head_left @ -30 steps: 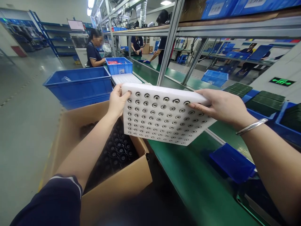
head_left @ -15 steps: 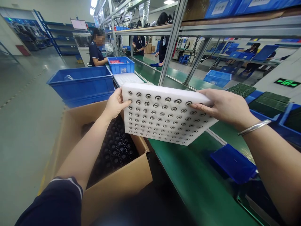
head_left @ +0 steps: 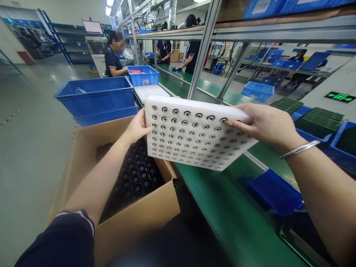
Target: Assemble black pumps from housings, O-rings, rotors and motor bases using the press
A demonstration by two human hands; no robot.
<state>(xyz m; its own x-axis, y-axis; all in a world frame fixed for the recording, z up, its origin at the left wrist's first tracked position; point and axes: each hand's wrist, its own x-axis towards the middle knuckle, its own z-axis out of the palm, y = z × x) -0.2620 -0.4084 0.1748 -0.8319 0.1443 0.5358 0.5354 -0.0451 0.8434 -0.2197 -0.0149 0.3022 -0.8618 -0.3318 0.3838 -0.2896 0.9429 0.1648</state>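
A white foam tray (head_left: 191, 135) with rows of round holes is held up and tilted above the belt's near edge. Small ring-shaped parts show in most of its holes. My left hand (head_left: 138, 128) grips the tray's left side, thumb on the holed face. At the far right corner, my right hand (head_left: 267, 120) pinches the tray between thumb and fingers; some fingers are hidden behind it. Below my left forearm stands an open cardboard box (head_left: 144, 211), holding many black round parts (head_left: 139, 176) in rows.
Green conveyor belt (head_left: 219, 207) runs along the right. A blue bin (head_left: 97, 98) stands beyond the box, near another white foam tray (head_left: 150, 91). A dark blue tray (head_left: 275, 191) lies at right. Metal posts (head_left: 204, 48) rise behind the belt. Co-workers (head_left: 112, 57) sit and stand farther along.
My left hand has slid slightly down the foam tray's left side. The tray stays almost in place. A co-worker across the belt has shifted with a blue cloth-like item.
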